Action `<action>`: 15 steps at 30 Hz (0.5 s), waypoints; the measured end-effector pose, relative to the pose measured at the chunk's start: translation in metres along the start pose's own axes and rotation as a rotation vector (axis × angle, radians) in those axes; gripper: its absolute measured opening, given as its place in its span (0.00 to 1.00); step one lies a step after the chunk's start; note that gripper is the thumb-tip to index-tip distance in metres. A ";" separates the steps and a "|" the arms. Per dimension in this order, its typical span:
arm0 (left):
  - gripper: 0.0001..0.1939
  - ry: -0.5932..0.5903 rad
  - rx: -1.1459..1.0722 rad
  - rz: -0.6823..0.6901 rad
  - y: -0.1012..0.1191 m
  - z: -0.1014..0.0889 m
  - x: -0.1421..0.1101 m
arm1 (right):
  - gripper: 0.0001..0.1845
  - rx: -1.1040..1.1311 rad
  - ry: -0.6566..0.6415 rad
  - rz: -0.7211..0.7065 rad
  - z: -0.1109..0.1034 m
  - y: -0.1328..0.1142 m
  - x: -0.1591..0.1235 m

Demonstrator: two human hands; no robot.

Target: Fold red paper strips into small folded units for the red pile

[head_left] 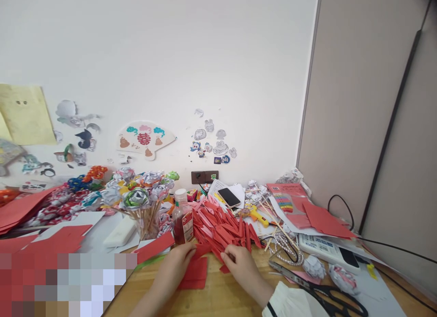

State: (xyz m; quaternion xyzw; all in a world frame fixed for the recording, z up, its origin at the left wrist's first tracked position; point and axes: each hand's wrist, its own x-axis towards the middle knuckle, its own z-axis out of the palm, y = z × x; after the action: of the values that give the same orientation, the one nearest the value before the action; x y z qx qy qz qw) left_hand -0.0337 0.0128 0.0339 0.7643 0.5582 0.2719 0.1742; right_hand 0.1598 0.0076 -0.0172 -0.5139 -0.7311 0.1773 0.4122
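Note:
My left hand [179,261] is closed, thumb against fingers, on a piece of red paper [203,250] that sticks out to the right. Below it, a stack of red paper squares [194,277] lies on the wooden table. My right hand [241,268] is also closed, and a small red paper tip [224,268] shows under its fingertips. Whether both hands hold the same paper, I cannot tell. Just beyond them spreads a heap of folded red paper pieces [223,228]. A bottle with red contents [180,221] stands behind my left hand.
Black scissors [327,292] lie right of my right hand, near crumpled paper balls [314,266] and a beaded string [285,249]. A phone [229,197] and yellow glue gun [258,215] sit behind the heap. Left, paper flowers [135,198] stand on sticks. A wall closes the back.

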 end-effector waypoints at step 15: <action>0.14 -0.204 -0.562 -0.046 -0.011 0.020 0.006 | 0.07 -0.016 -0.083 -0.348 -0.011 -0.014 -0.002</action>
State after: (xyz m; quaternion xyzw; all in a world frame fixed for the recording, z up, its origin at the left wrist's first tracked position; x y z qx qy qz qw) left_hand -0.0281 0.0230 0.0134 0.6967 0.4579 0.3333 0.4403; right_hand 0.1598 -0.0019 -0.0018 -0.3750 -0.8269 0.1184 0.4021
